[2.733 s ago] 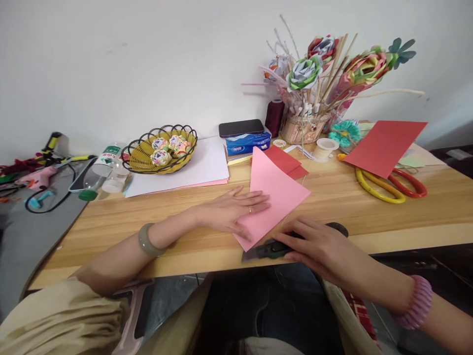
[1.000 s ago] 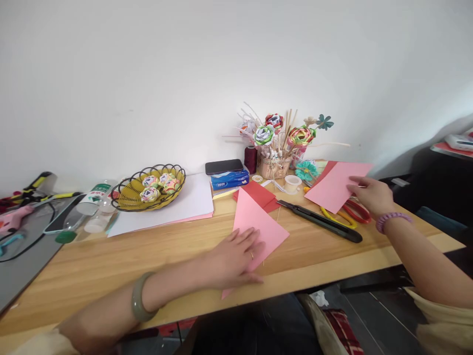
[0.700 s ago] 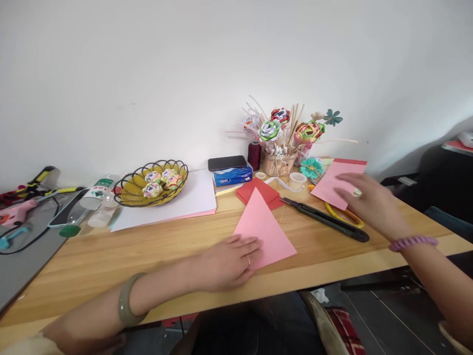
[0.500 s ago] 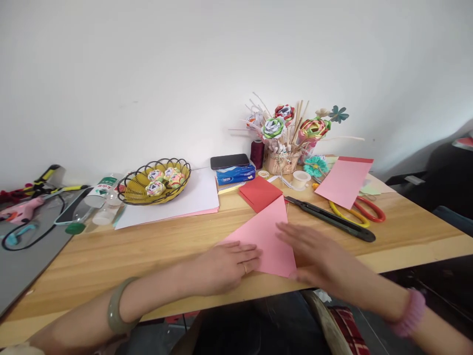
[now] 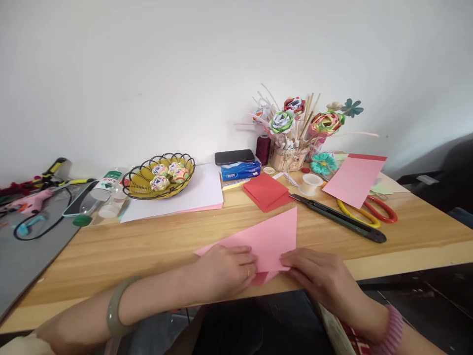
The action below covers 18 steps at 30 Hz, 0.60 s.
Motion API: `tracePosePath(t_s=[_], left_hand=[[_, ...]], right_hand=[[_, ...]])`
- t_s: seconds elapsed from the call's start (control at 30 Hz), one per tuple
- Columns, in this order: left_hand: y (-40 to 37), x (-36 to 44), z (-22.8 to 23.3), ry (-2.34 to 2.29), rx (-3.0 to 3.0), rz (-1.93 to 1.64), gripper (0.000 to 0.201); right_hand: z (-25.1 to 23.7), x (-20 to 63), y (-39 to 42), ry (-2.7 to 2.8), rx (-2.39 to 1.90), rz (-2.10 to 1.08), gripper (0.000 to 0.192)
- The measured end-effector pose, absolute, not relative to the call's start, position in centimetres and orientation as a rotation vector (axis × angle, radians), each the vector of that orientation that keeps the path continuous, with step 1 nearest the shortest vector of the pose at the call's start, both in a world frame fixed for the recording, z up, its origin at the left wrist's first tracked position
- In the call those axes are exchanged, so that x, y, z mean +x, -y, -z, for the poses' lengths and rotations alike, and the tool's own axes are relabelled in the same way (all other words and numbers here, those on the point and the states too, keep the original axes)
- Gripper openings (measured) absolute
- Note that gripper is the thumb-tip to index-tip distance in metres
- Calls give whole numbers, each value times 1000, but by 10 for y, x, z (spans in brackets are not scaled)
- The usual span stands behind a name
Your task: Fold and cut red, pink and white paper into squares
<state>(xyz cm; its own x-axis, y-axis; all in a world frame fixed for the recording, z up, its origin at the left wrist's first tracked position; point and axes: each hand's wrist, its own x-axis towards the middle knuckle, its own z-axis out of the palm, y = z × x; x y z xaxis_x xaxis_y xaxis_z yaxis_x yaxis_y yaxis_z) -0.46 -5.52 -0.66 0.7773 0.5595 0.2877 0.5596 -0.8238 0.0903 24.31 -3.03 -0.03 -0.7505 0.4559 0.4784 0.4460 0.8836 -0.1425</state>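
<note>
A folded sheet of pink paper (image 5: 272, 239) lies near the table's front edge, one pointed corner toward the back. A darker pink flap shows beneath its front edge. Across its left part my left hand (image 5: 226, 270) is bent, fingers curled and gripping the paper at the front. My right hand (image 5: 320, 274) pinches the right front corner between thumb and fingers. Just behind the pink sheet are red paper squares (image 5: 266, 191), overlapping. To the right rests a dark utility knife (image 5: 340, 218), slanted, its tip toward the red squares.
Scissors (image 5: 380, 209) with red and yellow handles lie under another pink sheet (image 5: 355, 180). Along the wall stand a basket of paper flowers (image 5: 159, 185), a tissue pack (image 5: 241, 171) under a phone (image 5: 235, 157), and a flower pot (image 5: 287, 159). Plastic bottles (image 5: 111, 185) lie left.
My right hand has moved from hovering over the sheet's right side to pinching its front corner. The sheet has turned and come nearer, away from the red squares. My left fingers have curled.
</note>
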Motion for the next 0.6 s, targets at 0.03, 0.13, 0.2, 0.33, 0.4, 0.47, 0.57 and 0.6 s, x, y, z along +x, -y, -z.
tracePosePath(t_s=[0.03,0.13,0.2,0.33,0.4,0.47,0.57,0.6], left_hand=[[53,-4,3,983,-3007,545,27],[47,-6,-8,1316,-3093,779,35],[43,-11,-14,1673,-3055,992,37],[35,-26,-16,2348,-2652,1552,24],[32,-33,-14,2533,-2430,1749,22],[29,-39,-12,2630,-2282,1908,23],[29,-45,-8,2693,-2172,2073,23],[30,-47,-7,2710,-2149,2093,24]], right_hand=[[0,241,27,2521,-683,-52,22],[2,239,14,2485,-794,-82,28],[2,243,3,2463,-899,-51,41],[-7,266,-34,2387,-1128,96,39],[-18,279,-60,2348,-1256,187,36],[-30,289,-85,2420,-1328,228,32],[-43,298,-118,2621,-1366,180,28],[-45,300,-126,2678,-1377,156,29]])
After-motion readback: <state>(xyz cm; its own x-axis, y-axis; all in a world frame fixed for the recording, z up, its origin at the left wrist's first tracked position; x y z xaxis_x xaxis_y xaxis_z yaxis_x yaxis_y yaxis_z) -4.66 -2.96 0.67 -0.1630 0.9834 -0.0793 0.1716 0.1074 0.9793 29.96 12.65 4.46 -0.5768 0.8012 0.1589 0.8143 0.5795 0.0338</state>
